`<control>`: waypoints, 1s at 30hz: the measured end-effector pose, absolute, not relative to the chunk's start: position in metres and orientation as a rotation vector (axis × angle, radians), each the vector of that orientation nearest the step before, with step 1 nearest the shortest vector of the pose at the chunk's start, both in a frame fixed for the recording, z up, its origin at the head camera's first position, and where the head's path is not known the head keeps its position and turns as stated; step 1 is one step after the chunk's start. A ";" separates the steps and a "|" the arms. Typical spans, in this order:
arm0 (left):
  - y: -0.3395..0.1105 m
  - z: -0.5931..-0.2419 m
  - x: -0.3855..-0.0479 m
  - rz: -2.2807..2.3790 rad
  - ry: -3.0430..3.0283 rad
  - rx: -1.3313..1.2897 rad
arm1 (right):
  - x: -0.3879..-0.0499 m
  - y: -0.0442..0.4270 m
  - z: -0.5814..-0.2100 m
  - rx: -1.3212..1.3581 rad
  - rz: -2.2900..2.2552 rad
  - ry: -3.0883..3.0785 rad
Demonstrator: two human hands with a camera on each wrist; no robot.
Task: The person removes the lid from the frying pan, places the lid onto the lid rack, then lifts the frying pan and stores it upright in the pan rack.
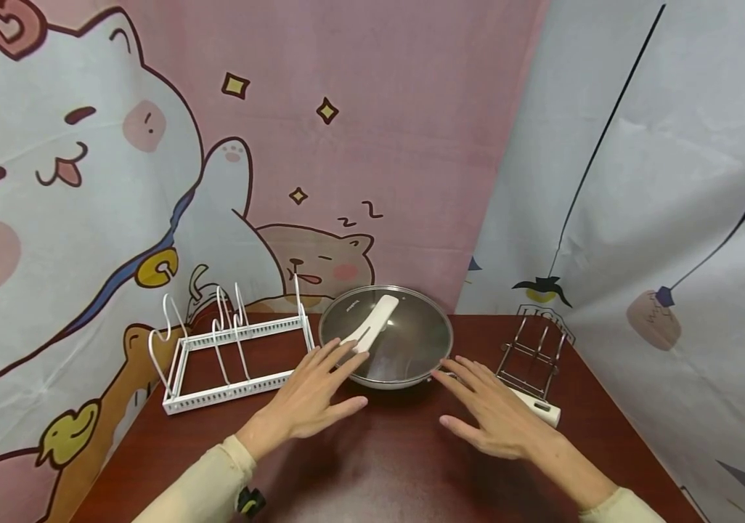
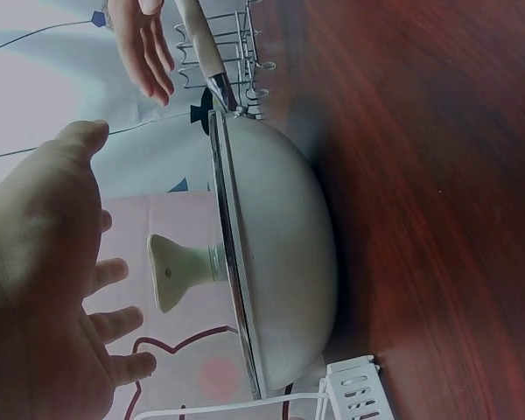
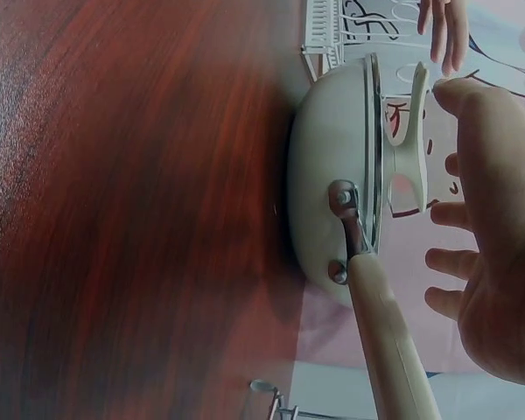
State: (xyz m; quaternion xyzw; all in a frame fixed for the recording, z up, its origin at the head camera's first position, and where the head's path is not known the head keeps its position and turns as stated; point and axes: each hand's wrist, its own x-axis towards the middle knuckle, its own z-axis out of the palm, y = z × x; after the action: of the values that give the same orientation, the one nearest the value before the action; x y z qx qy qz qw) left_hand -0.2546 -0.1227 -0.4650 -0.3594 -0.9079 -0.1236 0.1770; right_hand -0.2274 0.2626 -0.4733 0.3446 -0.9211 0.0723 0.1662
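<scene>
Flanking the lidded wok (image 1: 412,341), left hand (image 1: 312,394) and right hand (image 1: 493,412) hover, fingers spread, off its rim (image 1: 388,382), a gap between.

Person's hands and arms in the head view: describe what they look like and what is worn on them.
The left hand and right hand are bare, with no gloves or rings showing. The left sleeve and right sleeve are plain pale cream. A small black item with a yellowish mark shows beside the left sleeve; whether it is worn is unclear.
</scene>
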 end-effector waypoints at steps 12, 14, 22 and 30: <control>-0.118 -0.462 -0.268 -0.378 -2.554 -0.989 | -0.235 0.273 -0.480 0.930 0.225 -2.632; -0.117 -0.462 -0.270 -0.385 -2.548 -0.983 | -0.236 0.275 -0.481 0.921 0.215 -2.626; -0.112 -0.459 -0.277 -0.393 -2.548 -0.960 | -0.241 0.283 -0.485 0.893 0.191 -2.599; -0.103 -0.456 -0.282 -0.409 -2.579 -0.948 | -0.243 0.289 -0.486 0.853 0.178 -2.607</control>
State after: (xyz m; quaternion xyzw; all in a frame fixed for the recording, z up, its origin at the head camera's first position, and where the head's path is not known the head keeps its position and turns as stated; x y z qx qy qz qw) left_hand -0.2823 -0.1032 -0.4556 -0.3355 -0.9131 -0.1449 0.1809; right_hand -0.2434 0.2891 -0.4858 0.3044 -0.9302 0.0634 0.1951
